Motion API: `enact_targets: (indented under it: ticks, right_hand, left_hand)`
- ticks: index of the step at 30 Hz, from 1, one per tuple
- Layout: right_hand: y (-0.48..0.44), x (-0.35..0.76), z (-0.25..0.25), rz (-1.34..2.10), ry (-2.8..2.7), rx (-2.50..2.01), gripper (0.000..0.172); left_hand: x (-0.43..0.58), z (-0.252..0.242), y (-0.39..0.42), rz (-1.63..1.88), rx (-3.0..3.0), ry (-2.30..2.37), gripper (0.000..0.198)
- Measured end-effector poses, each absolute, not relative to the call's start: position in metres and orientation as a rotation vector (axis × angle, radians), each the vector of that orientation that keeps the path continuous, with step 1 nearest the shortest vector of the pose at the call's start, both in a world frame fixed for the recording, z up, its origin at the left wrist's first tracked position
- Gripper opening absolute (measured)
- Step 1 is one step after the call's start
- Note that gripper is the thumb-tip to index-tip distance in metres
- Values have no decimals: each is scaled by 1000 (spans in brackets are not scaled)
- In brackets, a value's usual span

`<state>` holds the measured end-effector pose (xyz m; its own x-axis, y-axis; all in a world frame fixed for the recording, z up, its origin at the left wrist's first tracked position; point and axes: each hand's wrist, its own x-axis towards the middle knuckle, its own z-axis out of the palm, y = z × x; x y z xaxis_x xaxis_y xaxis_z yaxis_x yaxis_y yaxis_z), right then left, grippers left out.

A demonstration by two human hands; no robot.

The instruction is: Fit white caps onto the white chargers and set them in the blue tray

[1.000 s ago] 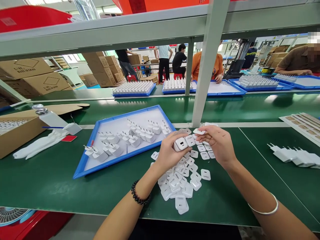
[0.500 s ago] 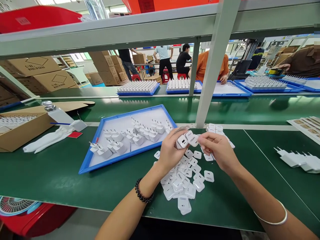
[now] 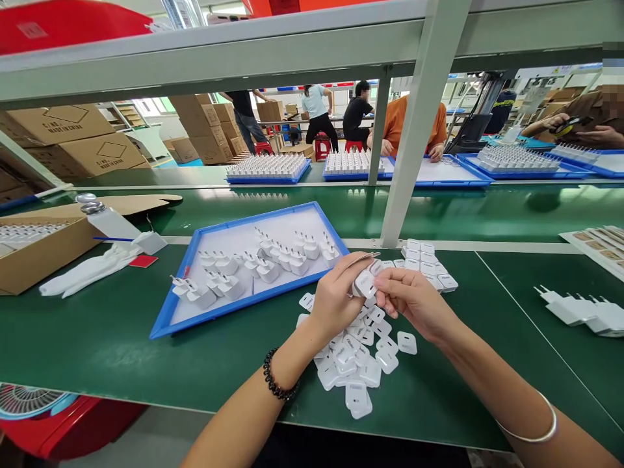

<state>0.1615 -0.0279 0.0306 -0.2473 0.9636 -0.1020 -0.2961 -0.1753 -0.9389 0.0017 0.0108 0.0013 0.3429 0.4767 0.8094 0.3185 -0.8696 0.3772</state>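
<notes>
My left hand [image 3: 335, 300] is closed round a small white charger plug [image 3: 364, 283], held over the green bench. My right hand [image 3: 414, 300] meets it from the right, its fingertips pinched against the plug's face and a small white piece there. Below both hands lies a pile of several white rounded caps [image 3: 351, 364]. A neat block of the same caps [image 3: 429, 263] sits just behind my right hand. To the left, a blue-rimmed tray [image 3: 175, 300] holds several white plugs standing prongs up.
A grey post [image 3: 414, 136] rises right behind my hands. More white plugs [image 3: 580, 312] lie at the right, a cardboard box [image 3: 34, 250] and white cloth [image 3: 82, 273] at the left. Other people work at blue trays [image 3: 268, 170] across the far belt.
My right hand has come down and in from the block of caps to the plug in my left hand. Both hands sit slightly lower and closer together.
</notes>
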Motion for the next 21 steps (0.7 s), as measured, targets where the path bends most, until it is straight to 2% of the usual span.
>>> enact_targets:
  ticks: [11, 21]
  right_hand:
    - [-30, 159, 30, 1573, -1042, -1007, 29]
    - [-31, 159, 22, 1212, -1303, -1087, 29]
  left_hand:
    - [1, 1, 10, 1541, 2567, 733, 45]
    - [4, -1, 7, 1467, 2470, 732, 42]
